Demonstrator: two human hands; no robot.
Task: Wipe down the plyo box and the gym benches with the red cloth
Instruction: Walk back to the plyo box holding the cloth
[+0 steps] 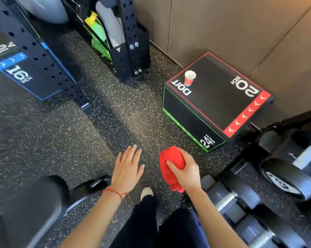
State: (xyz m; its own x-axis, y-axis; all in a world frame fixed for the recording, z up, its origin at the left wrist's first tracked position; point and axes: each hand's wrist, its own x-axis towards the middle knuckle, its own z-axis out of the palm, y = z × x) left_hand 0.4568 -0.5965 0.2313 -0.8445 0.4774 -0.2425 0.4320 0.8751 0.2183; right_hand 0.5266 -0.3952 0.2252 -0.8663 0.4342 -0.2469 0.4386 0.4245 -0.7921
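A black plyo box (217,97) with red trim and "20 INCH" on its top stands against the wall at the right. A red paper cup (189,78) stands upright on its far left corner. My right hand (186,170) grips the bunched red cloth (171,164) in the air, in front of the box's near corner and apart from it. My left hand (127,168) hovers beside it over the floor, fingers straight, holding nothing. The dark padded end of a gym bench (24,208) shows at the bottom left.
A black perforated rack (129,42) stands at the back, with another plyo box (29,77) marked "16 INCH" at the left. Dumbbells (240,199) lie along the right. Speckled rubber floor (115,111) runs between them. My shoe and dark trousers show below.
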